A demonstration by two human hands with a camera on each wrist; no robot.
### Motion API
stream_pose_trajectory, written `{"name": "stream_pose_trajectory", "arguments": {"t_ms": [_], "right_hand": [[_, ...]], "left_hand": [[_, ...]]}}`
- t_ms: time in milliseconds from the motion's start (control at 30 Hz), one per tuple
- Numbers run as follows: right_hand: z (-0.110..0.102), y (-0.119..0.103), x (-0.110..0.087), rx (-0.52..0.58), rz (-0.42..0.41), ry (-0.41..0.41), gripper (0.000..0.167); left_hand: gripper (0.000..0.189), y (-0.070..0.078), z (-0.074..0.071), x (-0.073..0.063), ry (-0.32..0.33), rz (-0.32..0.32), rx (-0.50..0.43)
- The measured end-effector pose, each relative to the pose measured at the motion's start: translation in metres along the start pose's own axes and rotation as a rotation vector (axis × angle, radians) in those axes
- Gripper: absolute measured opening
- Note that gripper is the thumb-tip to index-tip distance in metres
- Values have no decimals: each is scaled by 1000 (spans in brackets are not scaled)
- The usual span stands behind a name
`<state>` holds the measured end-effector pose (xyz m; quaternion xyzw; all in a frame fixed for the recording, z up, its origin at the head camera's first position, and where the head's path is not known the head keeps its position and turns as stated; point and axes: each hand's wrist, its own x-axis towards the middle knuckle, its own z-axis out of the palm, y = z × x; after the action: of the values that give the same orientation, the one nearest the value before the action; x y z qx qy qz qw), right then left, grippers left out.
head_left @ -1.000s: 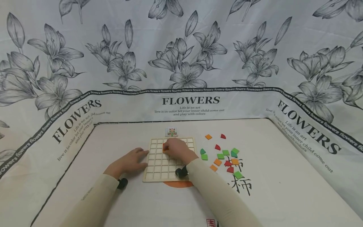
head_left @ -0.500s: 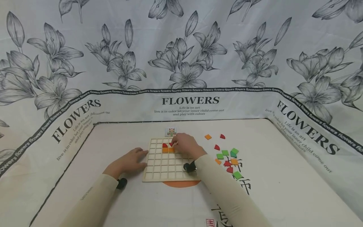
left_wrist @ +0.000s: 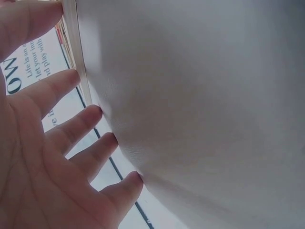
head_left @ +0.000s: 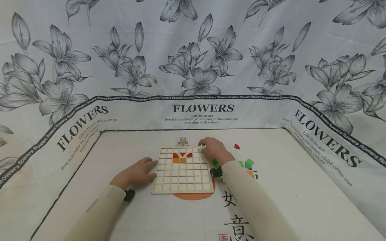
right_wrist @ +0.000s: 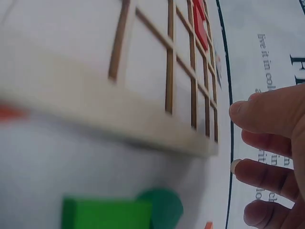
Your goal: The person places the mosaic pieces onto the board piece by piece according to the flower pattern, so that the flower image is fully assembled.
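Note:
A square wooden grid board (head_left: 184,180) lies on the table. In its upper rows sit a left red quarter-round tile (head_left: 175,155), a red pointed piece (head_left: 182,154), a right red quarter-round tile (head_left: 190,155) and two orange square tiles (head_left: 179,160). My left hand (head_left: 135,172) rests at the board's left side, fingers spread; the left wrist view shows the thumb (left_wrist: 33,21) against the edge. Over the board's far right corner, my right hand (head_left: 215,150) has loosely bent fingers with nothing between them, also in the right wrist view.
Behind the board lies a small pattern card (head_left: 182,141). Right of the board are loose tiles, partly hidden by the right arm: a red quarter-round (head_left: 237,146), green squares (head_left: 250,161) and an orange tile (head_left: 249,173). A printed fabric wall (head_left: 202,113) stands behind.
My right hand has let go of the right red quarter-round tile in the grid and moved right, off the pattern. The red and orange tiles beneath it are uncovered. My left hand stays put.

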<state>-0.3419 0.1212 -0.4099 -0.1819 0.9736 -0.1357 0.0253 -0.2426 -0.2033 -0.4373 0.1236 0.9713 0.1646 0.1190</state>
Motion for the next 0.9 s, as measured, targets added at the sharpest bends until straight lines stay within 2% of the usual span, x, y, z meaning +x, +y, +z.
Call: {"name": "stream_pose_trajectory", "arguments": {"t_ms": [200, 467, 667, 900], "right_hand": [[-9, 22, -4, -1, 43, 22, 31], [-14, 52, -5, 19, 117, -28, 35], [-10, 67, -8, 64, 175, -46, 37], [-6, 76, -7, 41, 210, -67, 40]], "left_hand": [[64, 0, 0, 1, 1, -11, 9], [65, 0, 0, 1, 4, -7, 1], [66, -3, 2, 4, 2, -13, 7], [67, -3, 4, 5, -3, -32, 3]]}}
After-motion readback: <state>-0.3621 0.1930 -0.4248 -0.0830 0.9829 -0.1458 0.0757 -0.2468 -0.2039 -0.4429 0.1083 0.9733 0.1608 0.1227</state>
